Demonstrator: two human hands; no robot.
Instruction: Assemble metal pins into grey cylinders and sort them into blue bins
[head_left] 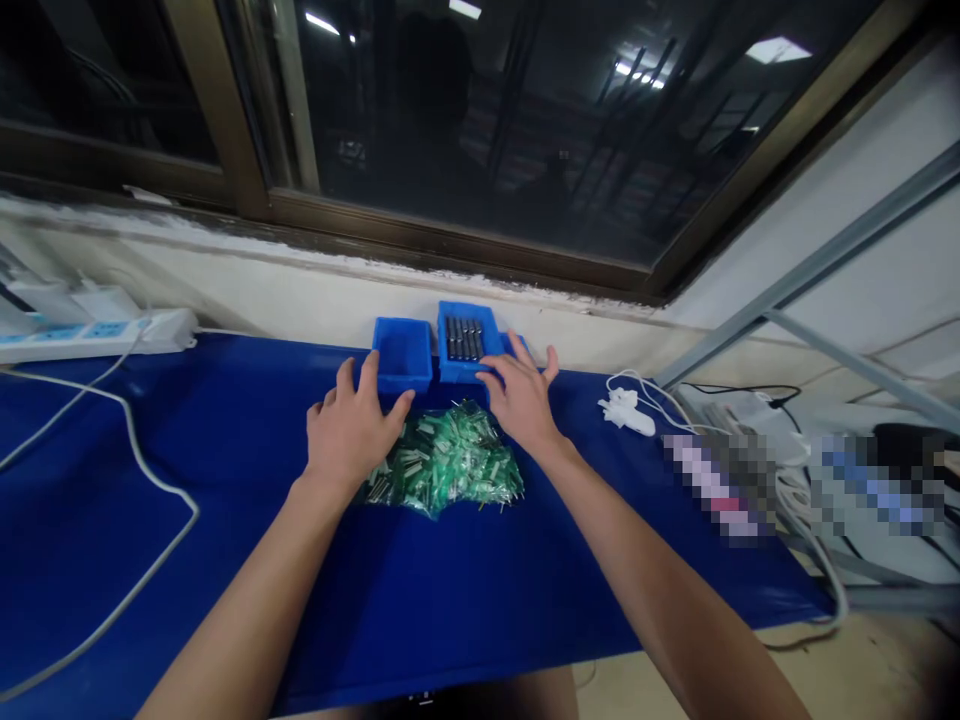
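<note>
My left hand [349,425] is held with fingers spread, beside the front left corner of a small blue bin [403,384]. Nothing shows inside that bin. To its right, a second blue bin [457,372] holds rows of dark cylindrical pieces [465,338]. My right hand [525,395] is at this bin's front right corner, thumb and index near its rim, other fingers apart; whether it touches cannot be made out. Behind that hand, another blue bin [519,348] is partly hidden. Between my hands lies a clear plastic bag [457,465] of green and silvery pieces.
A blue cloth [405,610] covers the table. On the left are a white power strip [142,335] and a loose pale cable [142,455]. A white cable with a crumpled white item [628,410] lies right, near a metal frame [810,260]. The window wall borders the back.
</note>
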